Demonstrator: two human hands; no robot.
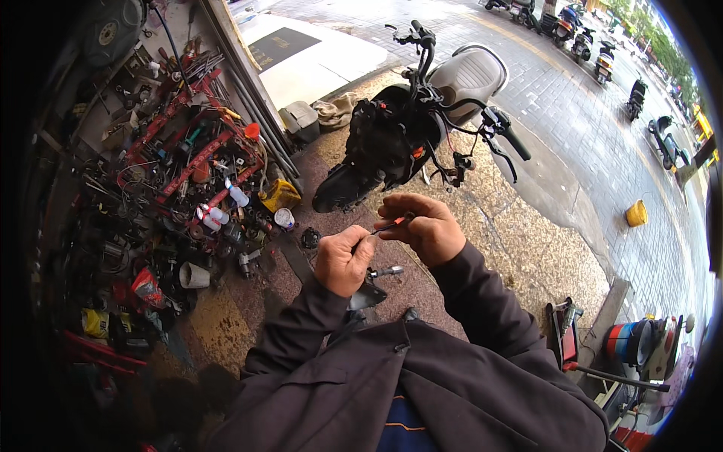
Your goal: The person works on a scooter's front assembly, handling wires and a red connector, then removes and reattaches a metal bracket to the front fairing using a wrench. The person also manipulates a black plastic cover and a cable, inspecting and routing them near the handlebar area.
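In front of my chest, my left hand [343, 260] is closed in a pinch, its thumb and forefinger at the thin end of a small object. My right hand [428, 227] curls around the other end, a slim red-and-black piece [399, 222] that shows between thumb and fingers. Its exact kind is too small to make out. Just beyond both hands stands a motor scooter [395, 139] with a black front, bare handlebars and loose cables; a pale seat [471, 75] shows behind it. Below the hands, a metal-and-black part [385, 272] lies near my feet.
Tools and parts crowd the left side around a red metal frame [184, 169]. Near them are a yellow jug [280, 194], a white tub [284, 218] and a grey cup [194, 276]. A yellow bucket [636, 213] stands on the pavement; coloured rolls [629, 340] sit at lower right.
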